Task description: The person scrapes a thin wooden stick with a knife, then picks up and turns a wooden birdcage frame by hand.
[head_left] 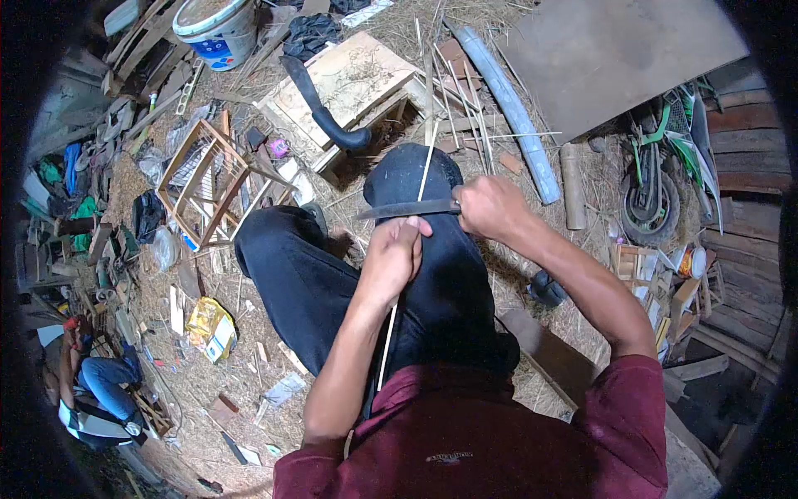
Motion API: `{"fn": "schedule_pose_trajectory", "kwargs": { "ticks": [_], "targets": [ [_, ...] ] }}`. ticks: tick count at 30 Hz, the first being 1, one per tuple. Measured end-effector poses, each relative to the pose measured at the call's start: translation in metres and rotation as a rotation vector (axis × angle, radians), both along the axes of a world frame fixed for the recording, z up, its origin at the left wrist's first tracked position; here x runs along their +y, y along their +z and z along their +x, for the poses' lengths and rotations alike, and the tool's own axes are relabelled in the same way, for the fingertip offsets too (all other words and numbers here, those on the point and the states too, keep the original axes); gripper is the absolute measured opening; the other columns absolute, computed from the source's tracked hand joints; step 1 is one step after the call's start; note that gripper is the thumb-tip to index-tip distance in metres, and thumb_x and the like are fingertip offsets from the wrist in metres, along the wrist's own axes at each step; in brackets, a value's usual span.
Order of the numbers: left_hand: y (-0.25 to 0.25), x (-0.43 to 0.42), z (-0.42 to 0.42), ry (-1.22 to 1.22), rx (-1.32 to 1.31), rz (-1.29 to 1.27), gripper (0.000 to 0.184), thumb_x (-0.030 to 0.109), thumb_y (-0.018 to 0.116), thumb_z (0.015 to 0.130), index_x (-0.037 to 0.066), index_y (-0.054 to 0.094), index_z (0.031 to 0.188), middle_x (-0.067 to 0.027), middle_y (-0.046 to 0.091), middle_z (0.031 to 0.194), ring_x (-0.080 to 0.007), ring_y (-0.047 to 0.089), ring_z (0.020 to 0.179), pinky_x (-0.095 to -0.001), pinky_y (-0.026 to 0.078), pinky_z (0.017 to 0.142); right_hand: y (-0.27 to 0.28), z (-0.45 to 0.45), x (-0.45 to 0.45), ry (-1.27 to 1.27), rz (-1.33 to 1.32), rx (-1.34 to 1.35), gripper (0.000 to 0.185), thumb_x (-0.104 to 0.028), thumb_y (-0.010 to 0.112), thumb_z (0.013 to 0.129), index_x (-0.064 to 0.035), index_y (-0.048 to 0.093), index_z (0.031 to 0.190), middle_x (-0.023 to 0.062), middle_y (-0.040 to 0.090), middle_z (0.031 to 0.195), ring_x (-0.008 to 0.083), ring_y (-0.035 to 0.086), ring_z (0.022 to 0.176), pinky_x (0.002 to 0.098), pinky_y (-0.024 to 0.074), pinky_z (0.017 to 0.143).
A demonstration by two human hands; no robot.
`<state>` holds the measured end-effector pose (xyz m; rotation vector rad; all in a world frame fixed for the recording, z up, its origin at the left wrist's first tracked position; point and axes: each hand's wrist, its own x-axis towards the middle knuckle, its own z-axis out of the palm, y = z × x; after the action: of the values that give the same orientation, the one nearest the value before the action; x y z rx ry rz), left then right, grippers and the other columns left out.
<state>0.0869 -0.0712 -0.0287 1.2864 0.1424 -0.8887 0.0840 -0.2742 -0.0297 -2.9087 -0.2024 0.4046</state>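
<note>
A thin pale strip of wood or bamboo (428, 170) runs lengthwise over my right thigh, from beyond the knee down towards my waist. My left hand (394, 259) is closed around it, thumb and fingers pinching just below the blade. In my right hand (492, 208) is a knife (407, 209), its dark blade pointing left across the strip above the knee. The blade appears to touch the strip. A machete with a black curved handle (339, 131) lies on the low wooden bench (353, 71) beyond my knees.
A wooden frame (204, 183) stands at the left, below a white bucket (218, 33). Loose strips and a grey pipe (507, 108) lie ahead. At the right are a board (632, 58) and a small green motorbike (665, 158). Another person (108, 382) sits far left.
</note>
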Motion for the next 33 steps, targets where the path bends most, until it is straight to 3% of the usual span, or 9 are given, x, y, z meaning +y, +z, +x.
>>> {"fn": "schedule_pose_trajectory", "kwargs": {
  "ticks": [6,10,14,19,23,26,33],
  "targets": [
    [-0.002,-0.003,-0.011,-0.025,-0.118,0.078,0.031,0.025,0.039,0.104,0.005,0.054,0.086,0.0055,0.035,0.054,-0.0057,0.03,0.042,-0.0243,0.025,0.04,-0.012,0.0,-0.001,-0.132,-0.015,0.0,0.015,-0.013,0.063,0.074,0.0005,0.07,0.072,0.0236,0.067,0.072,0.0385,0.069,0.07,0.0471,0.0563,0.067],
    [0.004,0.016,-0.026,-0.001,0.042,-0.022,0.032,0.027,0.039,0.105,0.006,0.052,0.085,0.0059,0.033,0.053,-0.0049,0.029,0.041,-0.0232,0.023,0.04,-0.009,-0.009,0.004,-0.151,0.017,-0.024,0.016,-0.013,0.062,0.076,0.0006,0.07,0.074,0.0245,0.066,0.072,0.0391,0.069,0.068,0.0474,0.0561,0.067],
    [0.019,0.037,-0.051,-0.008,0.188,-0.097,0.031,0.029,0.041,0.104,0.006,0.051,0.085,0.0067,0.031,0.053,-0.0049,0.025,0.04,-0.0237,0.019,0.039,-0.015,-0.003,0.0,-0.37,0.0,0.033,0.015,-0.011,0.066,0.075,0.002,0.069,0.081,0.0226,0.067,0.073,0.0384,0.068,0.069,0.0465,0.0566,0.069],
    [0.008,0.043,-0.039,0.023,0.128,-0.099,0.032,0.028,0.039,0.105,0.004,0.054,0.088,0.0062,0.033,0.055,-0.0049,0.025,0.04,-0.0231,0.02,0.038,-0.018,-0.011,-0.004,-0.284,0.02,-0.013,0.014,-0.013,0.063,0.075,-0.001,0.07,0.078,0.0244,0.067,0.073,0.0406,0.068,0.07,0.0466,0.0566,0.067],
    [0.012,0.009,0.0,-0.035,0.049,0.005,0.035,0.027,0.037,0.105,0.003,0.054,0.087,0.0055,0.033,0.055,-0.0062,0.027,0.039,-0.0238,0.021,0.037,-0.011,-0.009,-0.005,-0.021,-0.019,-0.042,0.013,-0.012,0.063,0.075,-0.0025,0.071,0.078,0.0212,0.067,0.072,0.0391,0.069,0.071,0.047,0.0566,0.066],
    [0.009,0.006,0.009,-0.082,0.051,0.053,0.031,0.029,0.04,0.103,0.008,0.052,0.084,0.0054,0.034,0.057,-0.0066,0.029,0.04,-0.0234,0.022,0.037,-0.005,-0.001,-0.006,-0.002,-0.043,0.01,0.013,-0.011,0.062,0.075,-0.0021,0.071,0.077,0.0225,0.067,0.074,0.0389,0.069,0.072,0.0476,0.0565,0.067],
    [0.0,0.031,-0.028,-0.055,0.238,-0.127,0.031,0.032,0.04,0.103,0.012,0.046,0.079,0.0065,0.035,0.057,-0.006,0.028,0.039,-0.0234,0.019,0.036,-0.018,0.004,-0.006,-0.178,-0.054,0.049,0.013,-0.011,0.062,0.074,-0.0001,0.07,0.075,0.0253,0.067,0.076,0.0392,0.069,0.074,0.0481,0.0565,0.068]
  ]
}}
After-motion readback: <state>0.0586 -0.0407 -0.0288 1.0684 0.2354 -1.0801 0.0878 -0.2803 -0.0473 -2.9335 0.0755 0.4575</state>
